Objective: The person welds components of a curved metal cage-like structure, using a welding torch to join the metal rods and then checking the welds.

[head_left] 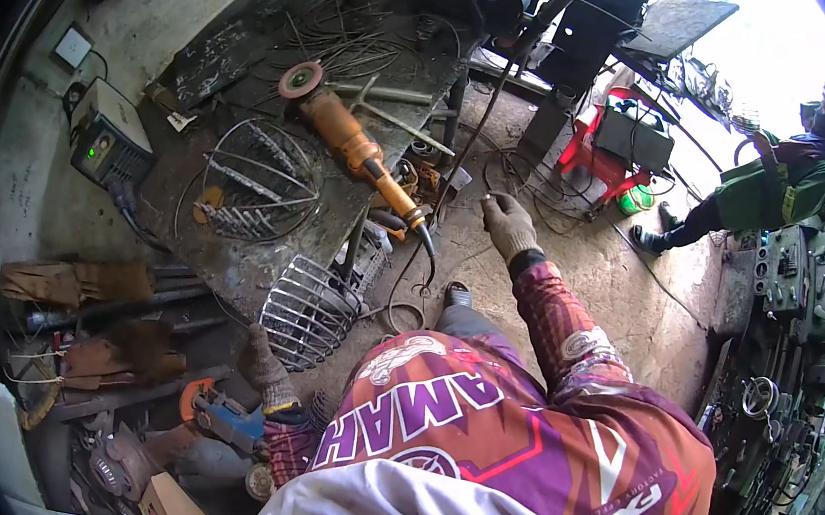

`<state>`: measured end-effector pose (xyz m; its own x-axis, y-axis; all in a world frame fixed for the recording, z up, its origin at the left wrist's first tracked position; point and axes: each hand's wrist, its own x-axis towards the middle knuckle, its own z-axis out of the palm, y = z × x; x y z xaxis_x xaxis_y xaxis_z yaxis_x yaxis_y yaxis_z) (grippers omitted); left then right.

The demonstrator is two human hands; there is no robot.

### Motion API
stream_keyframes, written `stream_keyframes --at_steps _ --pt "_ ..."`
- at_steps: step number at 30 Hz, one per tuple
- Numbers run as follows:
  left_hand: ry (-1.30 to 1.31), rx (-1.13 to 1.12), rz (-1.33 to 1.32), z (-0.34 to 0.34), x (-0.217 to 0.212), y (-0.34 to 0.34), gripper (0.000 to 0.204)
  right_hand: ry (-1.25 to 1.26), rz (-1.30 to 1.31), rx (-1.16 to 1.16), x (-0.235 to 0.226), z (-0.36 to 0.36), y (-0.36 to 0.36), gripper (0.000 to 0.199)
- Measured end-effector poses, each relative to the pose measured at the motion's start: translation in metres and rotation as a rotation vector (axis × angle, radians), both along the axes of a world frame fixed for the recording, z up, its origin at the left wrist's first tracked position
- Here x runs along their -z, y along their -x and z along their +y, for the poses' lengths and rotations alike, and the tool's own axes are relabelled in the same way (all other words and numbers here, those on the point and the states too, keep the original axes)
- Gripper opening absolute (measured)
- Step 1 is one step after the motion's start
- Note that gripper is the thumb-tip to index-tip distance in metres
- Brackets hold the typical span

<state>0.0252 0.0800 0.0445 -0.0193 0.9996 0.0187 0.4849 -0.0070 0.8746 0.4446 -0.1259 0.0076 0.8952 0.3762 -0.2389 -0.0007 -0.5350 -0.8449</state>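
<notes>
A cage of curved metal rods (311, 312) is tilted beside the near edge of the dark work table (192, 270). My left hand (266, 368), in a grey knit glove, grips its lower left edge, with part of the fingers hidden. Out in front over the floor, my gloved right hand (509, 227) has its fingers curled together. A tiny pale tip shows at those fingers, too small to name. On the table lie an orange angle grinder (343, 132) with a round disc and a round frame of metal rods (262, 181).
A welding machine (111, 137) stands left of the table. Below are a blue grinder (230, 419) and a cardboard box (175, 506). Cables cross the floor near a red stool (591, 141). Another person (792, 182) is at far right, by a green lathe (802, 278).
</notes>
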Motion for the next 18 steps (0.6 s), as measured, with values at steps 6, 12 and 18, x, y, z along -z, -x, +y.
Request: stream_keyframes --at_steps 6,12,18 --pt "-0.352 0.236 0.579 0.02 0.081 0.065 0.035 0.364 -1.184 -0.436 0.027 0.03 -0.17 0.03" --pt "-0.173 -0.116 -0.065 -0.002 0.031 -0.002 0.037 -0.114 -1.005 -0.449 -0.01 0.066 -0.372 0.024" --pt "-0.056 -0.184 -0.075 -0.021 0.003 -0.003 0.034 -0.275 -0.081 0.008 -0.115 0.131 -0.3 0.06"
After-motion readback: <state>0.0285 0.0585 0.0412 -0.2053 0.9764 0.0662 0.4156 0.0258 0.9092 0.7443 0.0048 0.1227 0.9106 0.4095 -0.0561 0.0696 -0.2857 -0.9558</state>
